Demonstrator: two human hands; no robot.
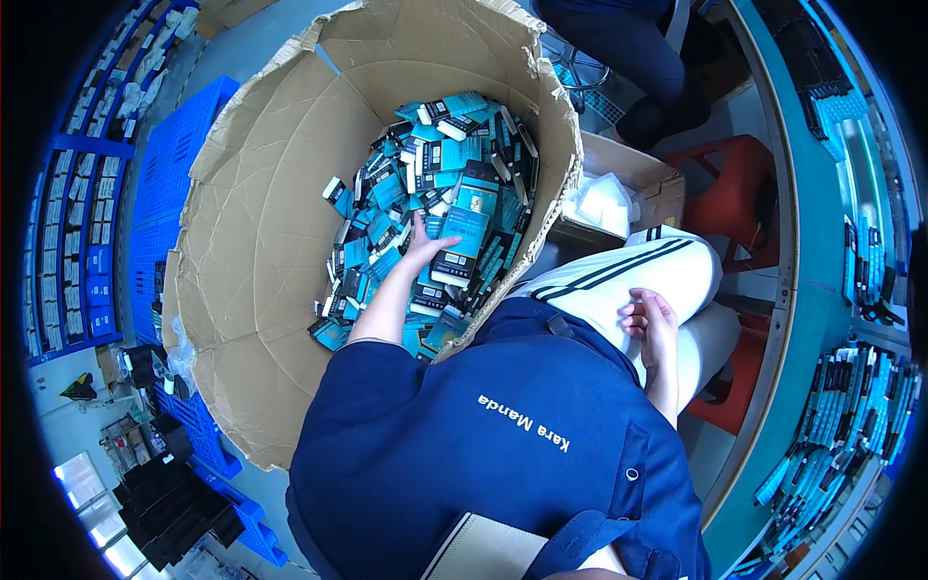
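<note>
My left hand (423, 247) reaches into a large cardboard bin (256, 232). Its thumb and fingers are spread apart at the edge of a teal and black small carton (466, 228), and the thumb seems to touch it. Whether the fingers bear on the cartons beneath is hard to see. Many similar flat cartons (391, 190) in teal, black and white lie jumbled around it. My right hand (653, 324) rests palm up above my thigh, fingers loosely bent and apart, nothing visible in it.
Beyond my knee stands an open cardboard box (646, 182) with white packing inside. Red stools (723, 188) are beside a green-topped bench (822, 290) on the right, which carries stacked cartons (851, 416). Blue pallets (179, 155) and shelving (85, 237) are at left. Another person's legs (638, 68) show at the top.
</note>
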